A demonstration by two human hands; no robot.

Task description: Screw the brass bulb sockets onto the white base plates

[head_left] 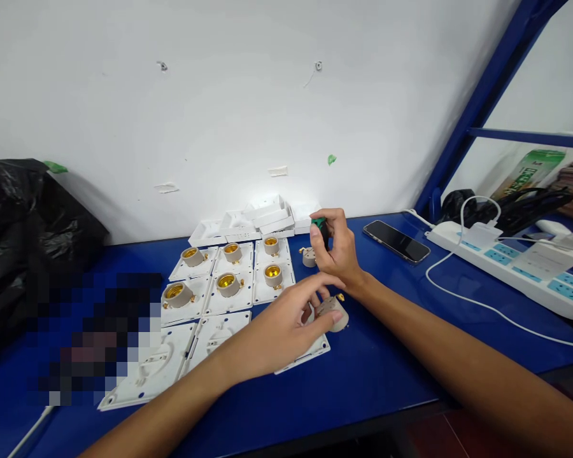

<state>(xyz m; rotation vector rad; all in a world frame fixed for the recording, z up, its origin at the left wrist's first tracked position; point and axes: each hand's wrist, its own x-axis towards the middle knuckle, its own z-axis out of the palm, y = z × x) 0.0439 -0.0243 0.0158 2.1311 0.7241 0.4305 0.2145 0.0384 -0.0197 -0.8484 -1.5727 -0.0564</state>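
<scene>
My left hand (286, 324) reaches over the white plates, its thumb and fingers closed round a beige ceramic lamp socket (340, 318) turned underside up, with a brass terminal on its edge. Higher and to the right, my right hand (337, 245) grips a screwdriver (320, 230) by its green-and-black handle; its shaft is hidden. Just left of that hand lies another loose lamp socket (308, 257). Several white square plates (210, 299) carry sockets with gold threaded insides, such as this mounted socket (228, 284). Nearer plates, like this bare plate (157, 362), have no socket; one is partly under my left hand.
White covers (262, 219) are stacked against the wall. A phone (396, 242) lies at the right, beside a power strip (510, 267) with chargers and a trailing white cable (463, 296). A black plastic bag (23, 222) stands at left, near a blurred patch. Blue shelf posts rise at right.
</scene>
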